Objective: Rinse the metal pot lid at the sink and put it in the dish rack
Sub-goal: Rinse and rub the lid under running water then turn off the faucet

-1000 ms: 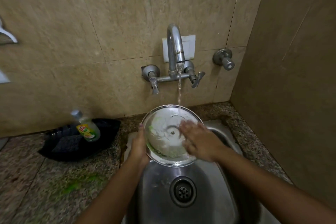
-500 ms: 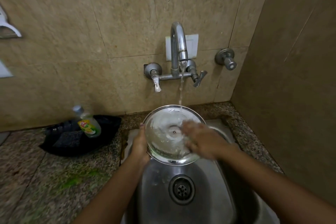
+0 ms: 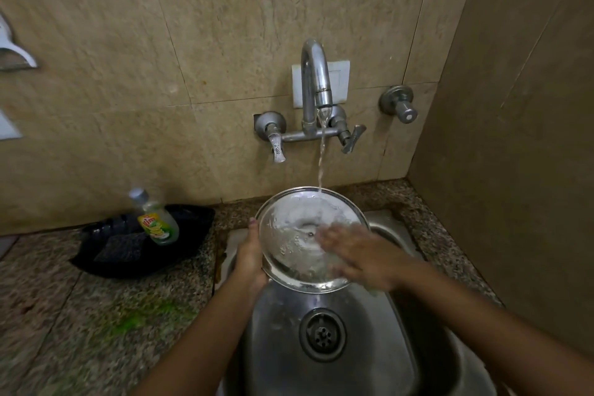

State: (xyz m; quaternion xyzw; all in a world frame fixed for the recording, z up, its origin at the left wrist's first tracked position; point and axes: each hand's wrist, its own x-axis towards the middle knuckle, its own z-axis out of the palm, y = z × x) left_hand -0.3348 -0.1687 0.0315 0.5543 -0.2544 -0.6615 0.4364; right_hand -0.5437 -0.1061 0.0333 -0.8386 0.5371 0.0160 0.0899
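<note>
The left hand [image 3: 249,262] is clamped on the left rim of the lid [image 3: 302,235], fingers curled around the edge, holding it tilted over the sink [image 3: 340,363]. The right hand [image 3: 360,255] lies flat and spread on the lid's inner face — blurred, so it seems to be mid-wipe and grips nothing. A second ago white and greenish suds smeared that face; now they are gone and the metal shows clear and wet, with water sheeting over it. The stream from the tap [image 3: 316,80] lands on the lid's far rim. I judge the inside nearly rinsed, so the other face (not visible from here) likely comes next, then the carry to the dish rack, which is out of view. A wet lid held by one edge could slip. To the left on the tabletop [image 3: 80,315], well apart from the sink, a soap bottle [image 3: 156,219] leans in a black tray [image 3: 180,254].
</note>
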